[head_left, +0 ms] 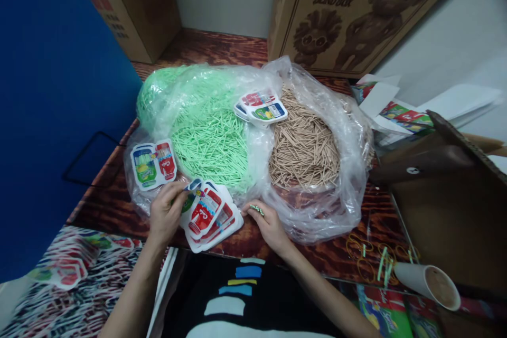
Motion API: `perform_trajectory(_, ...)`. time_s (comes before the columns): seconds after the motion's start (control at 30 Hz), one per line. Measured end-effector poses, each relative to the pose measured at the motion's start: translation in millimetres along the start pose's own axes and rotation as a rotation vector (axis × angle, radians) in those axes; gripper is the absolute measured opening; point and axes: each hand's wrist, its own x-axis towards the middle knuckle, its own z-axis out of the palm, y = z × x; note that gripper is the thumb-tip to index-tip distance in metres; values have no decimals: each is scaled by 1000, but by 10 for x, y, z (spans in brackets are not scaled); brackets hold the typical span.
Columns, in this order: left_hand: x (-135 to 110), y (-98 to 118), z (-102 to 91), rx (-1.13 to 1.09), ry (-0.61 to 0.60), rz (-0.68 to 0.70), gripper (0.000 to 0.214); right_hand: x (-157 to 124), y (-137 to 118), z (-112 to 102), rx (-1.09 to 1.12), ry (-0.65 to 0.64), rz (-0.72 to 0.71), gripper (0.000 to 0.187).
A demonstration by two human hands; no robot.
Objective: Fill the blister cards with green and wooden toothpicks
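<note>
My left hand (166, 212) is closed on the left edge of a fanned stack of white printed cards (209, 215) with red can pictures, lying at the table's near edge. To the right of that stack, my right hand (267, 222) pinches a few green sticks (256, 209). Just beyond both hands, a clear plastic bag (317, 206) holds a heap of green sticks (206, 132) on the left. A heap of tan wooden sticks (304, 148) fills its right side. One printed card (153, 163) lies at the bag's left, and more cards (261, 106) rest on top between the heaps.
A blue panel (51, 90) rises at the left. Cardboard boxes (348, 5) stand behind the bag, with an open brown box (447, 190) at the right. A paper cup (430, 282) lies on its side near rubber bands (366, 259). More printed cards (71, 269) pile up at lower left.
</note>
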Motion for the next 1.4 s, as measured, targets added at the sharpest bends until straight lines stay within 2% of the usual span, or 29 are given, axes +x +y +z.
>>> perform_trajectory(0.07, -44, 99, 33, -64, -44, -6, 16, 55, -95, -46, 138, 46, 54, 20)
perform_trajectory(0.17, -122, 250, 186, -202, -141, -11, 15, 248, -318, -119, 502, 143, 108, 17)
perform_trajectory(0.27, -173, 381, 370, -284, -224, -12, 16, 493, -555, -144, 829, 127, 157, 13)
perform_trajectory(0.43, -169, 521, 506, -378, -293, -43, 19, 720, -698, -62, 912, -38, 267, 6)
perform_trajectory(0.63, -129, 553, 526, -433, -323, -109, 21, 700, -622, 7, 969, -113, 415, 5)
perform_trajectory(0.77, -138, 527, 562, -444, -321, -109, 21, 649, -679, -13, 809, -160, 395, 9)
perform_trajectory(0.87, -150, 523, 596, -468, -320, -104, 20, 630, -748, -26, 641, -103, 298, 10)
perform_trajectory(1.0, -138, 548, 639, -493, -287, -118, 20, 634, -794, -31, 670, -32, 301, 14)
perform_trajectory(1.1, -111, 560, 666, -498, -258, -132, 20, 618, -812, -34, 639, -104, 341, 18)
perform_trajectory(1.17, -95, 556, 677, -509, -251, -131, 20, 588, -833, -50, 523, -209, 328, 19)
perform_trajectory(1.23, -84, 548, 681, -530, -246, -137, 20, 547, -868, -87, 363, -260, 262, 25)
perform_trajectory(1.33, -64, 548, 675, -564, -215, -154, 18, 482, -941, -172, 87, -213, 100, 37)
perform_trajectory(1.4, -43, 562, 673, -586, -193, -154, 17, 447, -988, -218, -99, -194, 0, 34)
